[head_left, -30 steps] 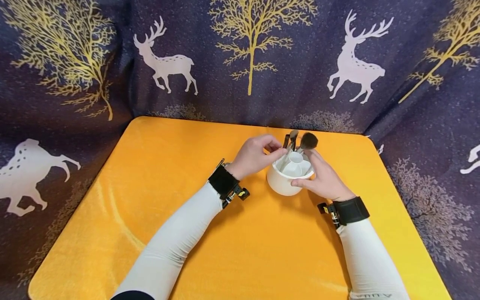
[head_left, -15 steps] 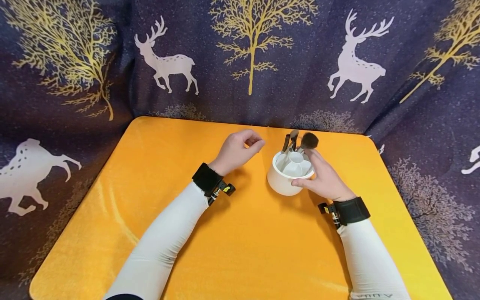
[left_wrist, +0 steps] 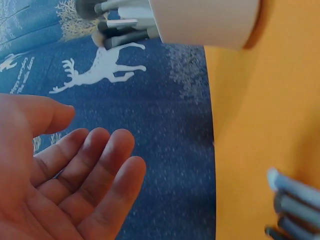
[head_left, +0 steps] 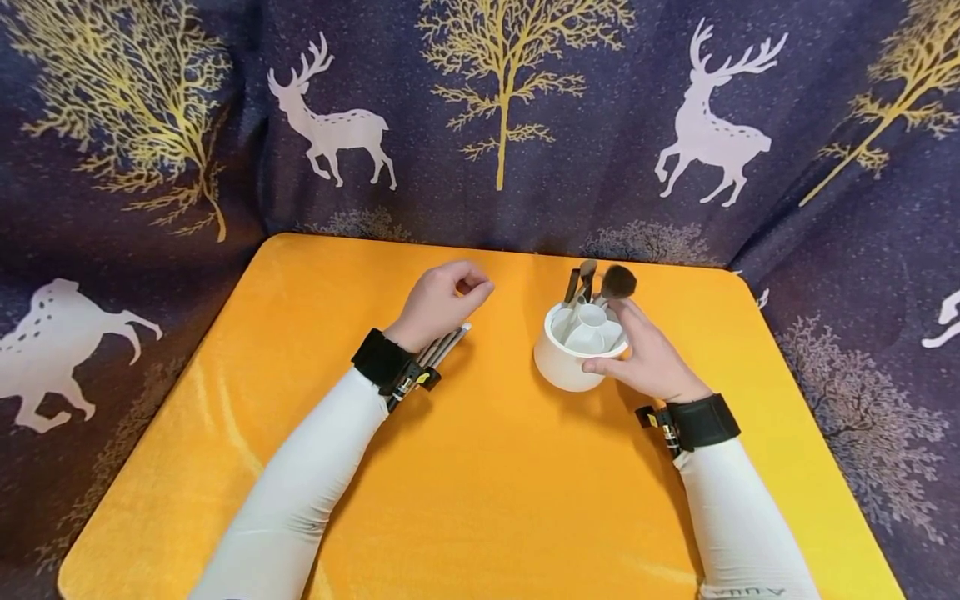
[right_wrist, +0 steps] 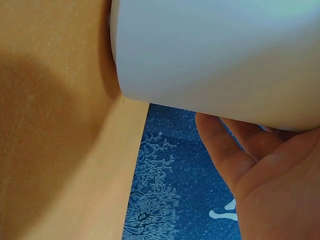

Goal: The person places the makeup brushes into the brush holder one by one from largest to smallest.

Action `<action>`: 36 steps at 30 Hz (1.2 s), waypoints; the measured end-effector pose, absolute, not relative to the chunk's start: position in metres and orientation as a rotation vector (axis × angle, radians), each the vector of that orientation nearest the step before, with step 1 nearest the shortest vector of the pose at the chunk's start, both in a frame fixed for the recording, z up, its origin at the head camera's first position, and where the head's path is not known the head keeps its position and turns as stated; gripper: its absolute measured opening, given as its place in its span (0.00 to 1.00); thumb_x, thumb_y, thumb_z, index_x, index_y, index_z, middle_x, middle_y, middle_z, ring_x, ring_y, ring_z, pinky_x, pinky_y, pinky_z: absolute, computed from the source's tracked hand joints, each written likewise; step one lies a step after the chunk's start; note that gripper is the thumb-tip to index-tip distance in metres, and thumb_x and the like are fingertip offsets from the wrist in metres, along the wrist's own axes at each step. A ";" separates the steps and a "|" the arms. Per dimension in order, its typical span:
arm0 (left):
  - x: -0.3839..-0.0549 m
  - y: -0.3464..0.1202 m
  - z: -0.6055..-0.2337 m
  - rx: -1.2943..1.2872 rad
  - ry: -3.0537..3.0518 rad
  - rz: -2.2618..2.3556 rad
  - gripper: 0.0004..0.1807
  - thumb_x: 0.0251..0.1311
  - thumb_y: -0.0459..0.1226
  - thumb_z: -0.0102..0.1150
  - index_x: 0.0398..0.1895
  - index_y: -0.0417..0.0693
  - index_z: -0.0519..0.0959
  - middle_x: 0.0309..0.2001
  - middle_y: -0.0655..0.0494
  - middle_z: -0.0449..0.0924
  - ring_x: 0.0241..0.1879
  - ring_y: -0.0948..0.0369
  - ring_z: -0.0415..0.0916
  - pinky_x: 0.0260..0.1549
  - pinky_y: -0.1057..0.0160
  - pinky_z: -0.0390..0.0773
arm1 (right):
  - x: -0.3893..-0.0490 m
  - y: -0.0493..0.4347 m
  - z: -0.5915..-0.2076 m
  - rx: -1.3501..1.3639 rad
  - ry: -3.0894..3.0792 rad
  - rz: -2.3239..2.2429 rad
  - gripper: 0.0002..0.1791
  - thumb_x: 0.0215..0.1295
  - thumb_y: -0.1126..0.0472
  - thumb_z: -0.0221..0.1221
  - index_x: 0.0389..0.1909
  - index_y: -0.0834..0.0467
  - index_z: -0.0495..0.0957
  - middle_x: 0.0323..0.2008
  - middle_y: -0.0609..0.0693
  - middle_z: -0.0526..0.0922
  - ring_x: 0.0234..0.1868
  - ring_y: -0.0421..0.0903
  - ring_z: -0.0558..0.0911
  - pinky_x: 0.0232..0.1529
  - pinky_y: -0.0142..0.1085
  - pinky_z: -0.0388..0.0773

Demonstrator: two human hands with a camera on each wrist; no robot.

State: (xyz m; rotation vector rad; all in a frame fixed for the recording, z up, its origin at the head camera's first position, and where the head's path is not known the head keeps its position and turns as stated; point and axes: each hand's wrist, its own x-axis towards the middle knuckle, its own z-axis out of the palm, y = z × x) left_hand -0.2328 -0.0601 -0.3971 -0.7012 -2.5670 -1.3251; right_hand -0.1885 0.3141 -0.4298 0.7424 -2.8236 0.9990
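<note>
My right hand point(head_left: 651, 357) grips the rim and side of a white round brush holder point(head_left: 564, 367), thumb at the front and fingers at the far side. Inside its compartments stand several makeup brushes, among them a big fluffy dark one point(head_left: 619, 282). To the left, my left hand point(head_left: 442, 302) hovers over the table with loosely bent fingers; the left wrist view shows a bare palm point(left_wrist: 55, 200). Under that hand lie several slim brushes point(head_left: 452, 342), mostly hidden by hand and wrist; their ends point(left_wrist: 296, 202) show in the left wrist view.
The yellow cloth-covered table point(head_left: 525, 500) reaches from me to a dark blue curtain point(head_left: 450, 212) printed with deer and trees. The curtain also hangs at the left and right sides.
My left hand has drawn away from the brushes in the holder and moved left, over the slim brushes on the table. The right hand and the holder have stayed in place.
</note>
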 end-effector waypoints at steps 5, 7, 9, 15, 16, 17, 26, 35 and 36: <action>-0.232 -0.076 -0.402 -0.671 -2.636 -1.290 0.08 0.80 0.43 0.67 0.49 0.48 0.87 0.42 0.55 0.86 0.42 0.56 0.80 0.49 0.54 0.79 | -0.186 0.315 -0.430 0.720 -2.837 1.020 0.58 0.62 0.46 0.83 0.85 0.59 0.61 0.79 0.62 0.68 0.74 0.64 0.73 0.70 0.68 0.72; -0.231 -0.081 -0.403 -0.660 -2.669 -1.275 0.08 0.80 0.43 0.67 0.49 0.48 0.87 0.42 0.54 0.86 0.40 0.55 0.79 0.47 0.53 0.78 | -0.185 0.315 -0.429 0.715 -2.842 1.022 0.58 0.62 0.45 0.83 0.85 0.59 0.61 0.79 0.62 0.68 0.74 0.64 0.73 0.70 0.68 0.72; -0.231 -0.086 -0.405 -0.642 -2.701 -1.252 0.09 0.80 0.43 0.66 0.50 0.48 0.87 0.42 0.54 0.86 0.39 0.54 0.79 0.47 0.52 0.77 | -0.185 0.316 -0.429 0.713 -2.843 1.018 0.58 0.62 0.45 0.82 0.85 0.60 0.61 0.79 0.63 0.68 0.74 0.65 0.73 0.70 0.69 0.72; -0.228 -0.100 -0.413 -0.588 -2.745 -1.200 0.08 0.80 0.42 0.67 0.49 0.47 0.87 0.41 0.52 0.85 0.37 0.53 0.78 0.43 0.53 0.77 | -0.187 0.315 -0.429 0.724 -2.840 0.999 0.58 0.62 0.45 0.82 0.85 0.60 0.61 0.78 0.63 0.68 0.73 0.65 0.74 0.69 0.68 0.72; -0.228 -0.103 -0.414 -0.578 -2.750 -1.194 0.08 0.79 0.42 0.67 0.48 0.47 0.87 0.40 0.52 0.86 0.37 0.53 0.78 0.42 0.53 0.76 | -0.187 0.315 -0.428 0.727 -2.837 0.998 0.58 0.62 0.45 0.83 0.84 0.60 0.62 0.78 0.63 0.68 0.73 0.65 0.74 0.69 0.68 0.72; -0.228 -0.105 -0.415 -0.568 -2.756 -1.184 0.08 0.79 0.42 0.67 0.48 0.47 0.87 0.40 0.52 0.86 0.36 0.53 0.78 0.42 0.53 0.76 | -0.187 0.315 -0.428 0.730 -2.834 0.998 0.58 0.61 0.46 0.83 0.84 0.60 0.62 0.78 0.63 0.69 0.73 0.65 0.74 0.69 0.68 0.72; -0.226 -0.122 -0.425 -0.475 -2.869 -1.128 0.12 0.80 0.46 0.67 0.46 0.46 0.86 0.37 0.51 0.85 0.31 0.53 0.75 0.39 0.53 0.73 | -0.188 0.314 -0.429 0.733 -2.827 1.002 0.58 0.61 0.46 0.83 0.84 0.60 0.62 0.78 0.62 0.69 0.73 0.64 0.74 0.69 0.68 0.72; -0.223 -0.132 -0.437 -0.449 -2.956 -1.145 0.12 0.79 0.45 0.68 0.42 0.46 0.87 0.30 0.53 0.83 0.26 0.55 0.76 0.33 0.54 0.71 | -0.189 0.314 -0.429 0.746 -2.815 1.006 0.58 0.61 0.47 0.83 0.85 0.58 0.62 0.79 0.61 0.68 0.73 0.64 0.74 0.69 0.68 0.73; -0.223 -0.134 -0.438 -0.445 -2.963 -1.139 0.12 0.79 0.45 0.68 0.42 0.46 0.87 0.30 0.53 0.84 0.26 0.55 0.76 0.32 0.54 0.72 | -0.188 0.314 -0.429 0.743 -2.818 1.006 0.58 0.61 0.46 0.83 0.85 0.58 0.62 0.80 0.61 0.67 0.74 0.64 0.74 0.70 0.68 0.73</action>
